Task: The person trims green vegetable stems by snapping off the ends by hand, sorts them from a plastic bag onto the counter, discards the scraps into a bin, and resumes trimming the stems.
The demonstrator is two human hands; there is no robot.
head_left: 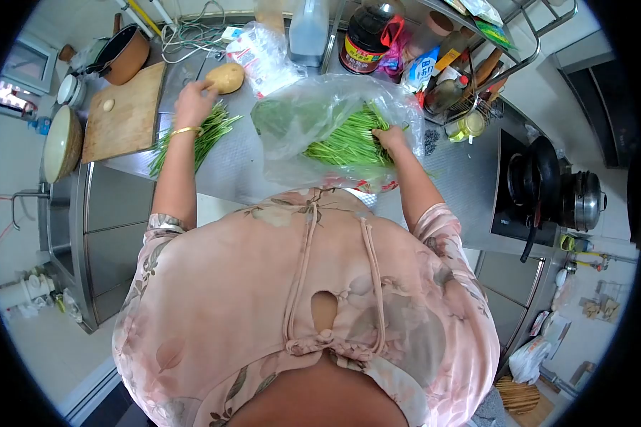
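Observation:
My left hand (194, 104) is over the left part of the counter, its fingertips at the left edge of a brown potato (226, 78) and not wrapped round it. Below this hand and wrist lies a loose bunch of green stalks (210, 135). My right hand (390, 139) is closed on the right end of a larger bunch of green stalks (345, 144). That bunch lies in an opened clear plastic bag (281, 124), whose film spreads around and behind it.
At the left are a cutting board (124, 114) with a small pale piece, a bowl (63, 144) and a brown pot (124, 55). Behind stand a white bag (263, 60), a water jug (308, 32) and a dark jar (363, 46). Pans (538, 174) rest at the right.

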